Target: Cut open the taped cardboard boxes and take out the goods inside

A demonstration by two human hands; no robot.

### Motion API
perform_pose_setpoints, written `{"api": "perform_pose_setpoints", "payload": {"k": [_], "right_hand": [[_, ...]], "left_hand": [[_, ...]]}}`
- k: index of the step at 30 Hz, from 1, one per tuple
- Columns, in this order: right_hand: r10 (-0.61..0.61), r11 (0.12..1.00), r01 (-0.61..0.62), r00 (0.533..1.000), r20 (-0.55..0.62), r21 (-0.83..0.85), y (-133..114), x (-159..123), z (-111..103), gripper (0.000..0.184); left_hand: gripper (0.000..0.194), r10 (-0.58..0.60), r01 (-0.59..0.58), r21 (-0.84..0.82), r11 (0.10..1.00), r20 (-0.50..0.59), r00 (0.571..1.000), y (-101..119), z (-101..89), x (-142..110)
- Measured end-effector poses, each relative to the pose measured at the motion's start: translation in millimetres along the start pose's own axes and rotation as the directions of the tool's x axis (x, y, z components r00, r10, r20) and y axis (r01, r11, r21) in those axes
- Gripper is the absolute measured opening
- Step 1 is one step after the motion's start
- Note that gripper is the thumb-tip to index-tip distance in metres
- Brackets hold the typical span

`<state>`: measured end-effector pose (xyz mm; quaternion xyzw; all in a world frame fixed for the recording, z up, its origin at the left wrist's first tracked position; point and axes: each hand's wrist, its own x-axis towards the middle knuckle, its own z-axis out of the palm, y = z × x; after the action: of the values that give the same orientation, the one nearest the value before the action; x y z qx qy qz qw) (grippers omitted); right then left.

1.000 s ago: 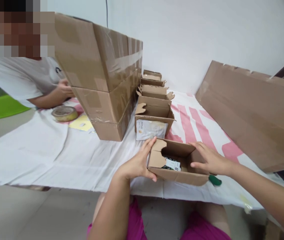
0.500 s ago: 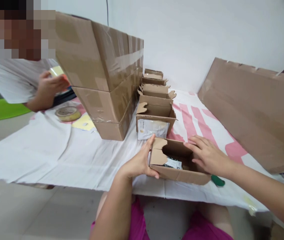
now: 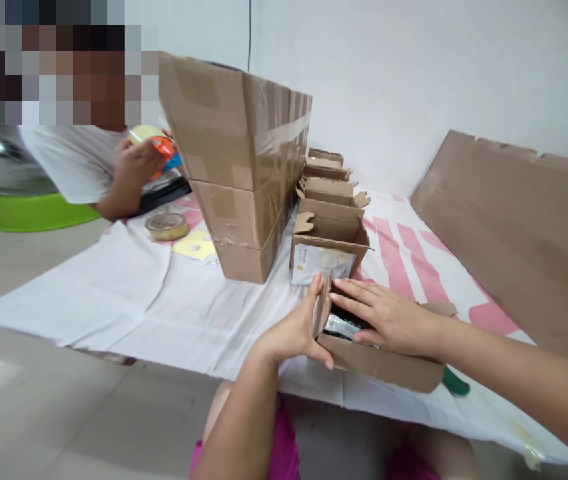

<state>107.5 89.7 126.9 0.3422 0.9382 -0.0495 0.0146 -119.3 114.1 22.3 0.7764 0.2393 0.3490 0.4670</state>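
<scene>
An opened cardboard box (image 3: 381, 363) lies at the near edge of the table. My left hand (image 3: 289, 333) grips its left end, thumb on the near side and fingers on the far side. Over the opening reaches my right hand (image 3: 394, 317), fingers stretched towards the box's left end and touching the inside of the flap there. Beneath those fingers, a shiny silver and dark item (image 3: 343, 327) shows inside the box, partly covered. Just behind stands another open box (image 3: 333, 227) with a white label (image 3: 321, 265) on its front.
Taped cartons (image 3: 224, 213) are stacked left of the row of open boxes. A tape roll (image 3: 167, 227) lies near a co-worker's hand (image 3: 139, 163), which holds an orange and blue tape dispenser (image 3: 164, 150). A large cardboard sheet (image 3: 509, 247) leans at right; a green object (image 3: 457, 382) lies beside my box.
My right hand has moved left from the box's right side across its opening. The left flaps, folded over before, now stand up or inward. The view has shifted left.
</scene>
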Motion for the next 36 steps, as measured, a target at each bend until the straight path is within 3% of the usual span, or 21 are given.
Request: {"api": "perform_pose_setpoints", "payload": {"k": [3, 5, 7, 9, 12, 14, 16, 18, 20, 23, 25, 28, 32, 34, 36], "right_hand": [[-0.032, 0.999, 0.031, 0.999, 0.029, 0.019, -7, 13, 4, 0.068], [-0.041, 0.998, 0.038, 0.998, 0.055, 0.055, -12, 20, 7, 0.067], [-0.03, 0.995, 0.023, 0.997, 0.066, 0.102, -15, 23, 9, 0.067], [-0.01, 0.99, 0.002, 0.998, 0.056, 0.141, -16, 24, 12, 0.067], [0.002, 0.981, -0.006, 1.0, 0.02, 0.196, -16, 20, 20, 0.067], [0.002, 0.97, 0.002, 1.0, -0.017, 0.244, -14, 16, 25, 0.066], [0.016, 0.958, 0.005, 0.997, -0.07, 0.286, -12, 12, 28, 0.062], [0.074, 0.953, -0.038, 0.991, -0.113, 0.299, -8, 8, 28, 0.056], [0.194, 0.948, -0.168, 0.978, -0.075, 0.27, -1, 2, 27, 0.05], [0.354, 0.913, -0.377, 0.922, 0.156, 0.159, 10, -6, 32, 0.049], [0.403, 0.891, -0.445, 0.866, 0.296, 0.088, 15, -10, 41, 0.043], [0.438, 0.875, -0.482, 0.822, 0.365, 0.035, 15, -12, 56, 0.029], [0.429, 0.886, -0.464, 0.826, 0.367, 0.01, 11, -9, 55, 0.028], [0.4, 0.907, -0.421, 0.861, 0.313, 0.0, 8, -8, 39, 0.028], [0.371, 0.927, -0.374, 0.913, 0.171, -0.016, 4, -11, 16, 0.03]], "left_hand": [[0.147, 0.057, -0.06, -0.018, 0.998, -0.149, 0.987, 4, -12.8, -7], [0.141, 0.144, -0.164, -0.033, 0.986, -0.33, 0.933, 8, -19.2, -11], [0.134, 0.215, -0.253, -0.031, 0.967, -0.43, 0.877, 12, -20.6, -13], [0.124, 0.228, -0.25, -0.007, 0.968, -0.384, 0.895, 14, -17.1, -12], [0.119, 0.134, -0.125, 0.063, 0.99, -0.162, 0.978, 15, -8.7, -7], [0.123, 0.064, -0.06, 0.096, 0.994, -0.044, 0.997, 12, -5.0, -2], [0.124, 0.034, -0.035, 0.108, 0.994, 0.004, 0.999, 10, -4.2, 1], [0.126, 0.007, -0.009, 0.122, 0.992, 0.012, 1.0, 8, -5.1, 2], [0.127, -0.025, 0.022, 0.136, 0.99, 0.023, 0.999, 8, -6.4, 2], [0.133, -0.054, 0.046, 0.139, 0.989, 0.061, 0.997, 8, -6.7, 0], [0.138, -0.063, 0.051, 0.137, 0.989, 0.086, 0.994, 8, -5.8, 0], [0.142, -0.077, 0.062, 0.145, 0.988, 0.105, 0.991, 6, -3.5, 0], [0.139, -0.085, 0.072, 0.164, 0.984, 0.074, 0.994, 4, 0.2, 2], [0.134, -0.052, 0.044, 0.161, 0.986, 0.048, 0.997, 3, 1.1, 2], [0.13, -0.013, 0.009, 0.161, 0.987, 0.026, 1.0, 2, -0.1, 1]]}}
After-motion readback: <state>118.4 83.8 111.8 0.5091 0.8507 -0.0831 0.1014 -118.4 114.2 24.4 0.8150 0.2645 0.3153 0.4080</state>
